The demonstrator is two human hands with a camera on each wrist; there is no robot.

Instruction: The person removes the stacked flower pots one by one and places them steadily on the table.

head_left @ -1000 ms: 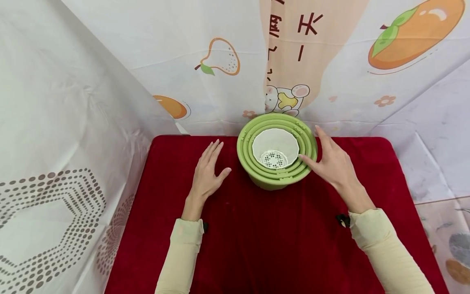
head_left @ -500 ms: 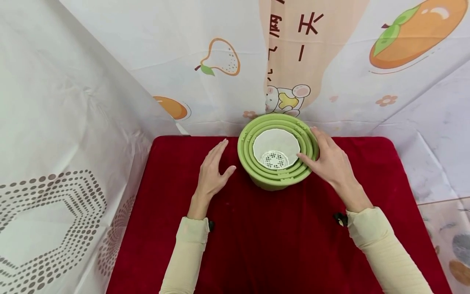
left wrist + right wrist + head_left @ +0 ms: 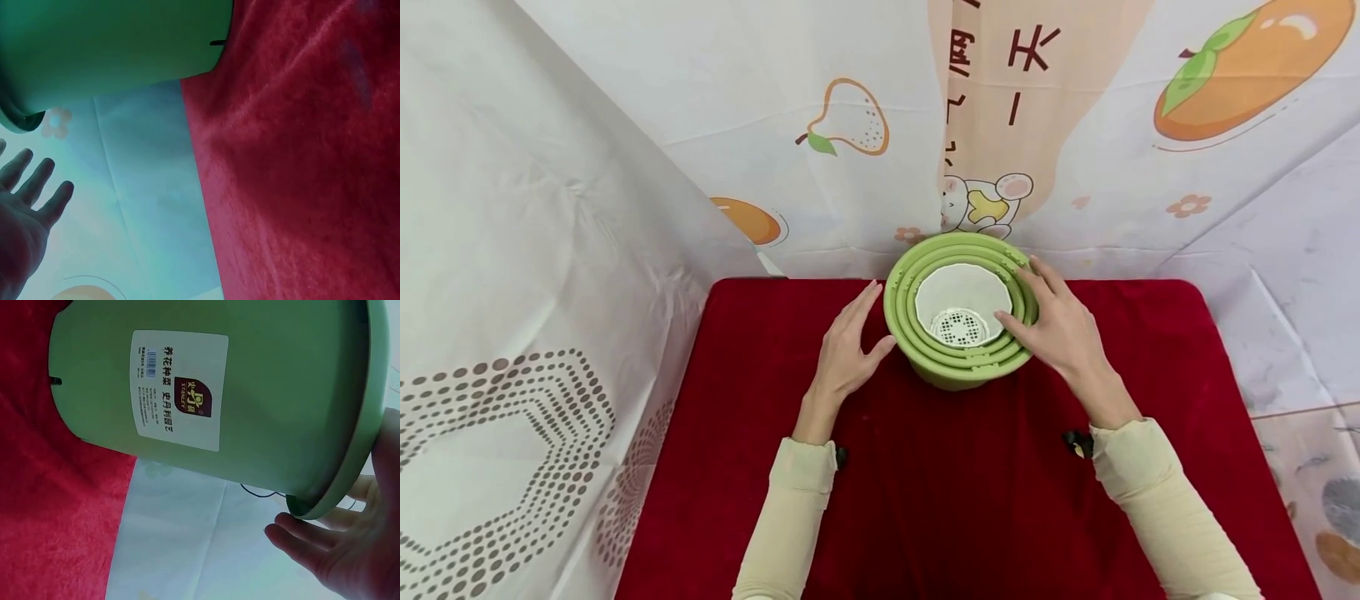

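A stack of round green flowerpots (image 3: 951, 379) stands at the far edge of the table, one inside another. Innermost sits a white pot (image 3: 962, 287) with a perforated bottom. My left hand (image 3: 847, 354) is just left of the outer rim, fingers extended and thumb spread; the left wrist view shows its fingers apart from the green wall (image 3: 125, 50). Over the right side of the rims is my right hand (image 3: 1063, 329), thumb near the white pot's edge and fingertips above the green rings. In the right wrist view its lower fingers lie outside the outermost rim (image 3: 365, 444), loosely bent.
Red velvet cloth (image 3: 962, 500) covers the table. Behind the pots hangs a white curtain (image 3: 865, 200) printed with fruit, and another sheet (image 3: 512, 292) hangs on the left. The outer pot bears a white label (image 3: 178, 390).
My left hand has moved right, toward the pots' left rim. My right hand has shifted left, so its fingers and thumb reach farther over the rims. The pots have stayed in place.
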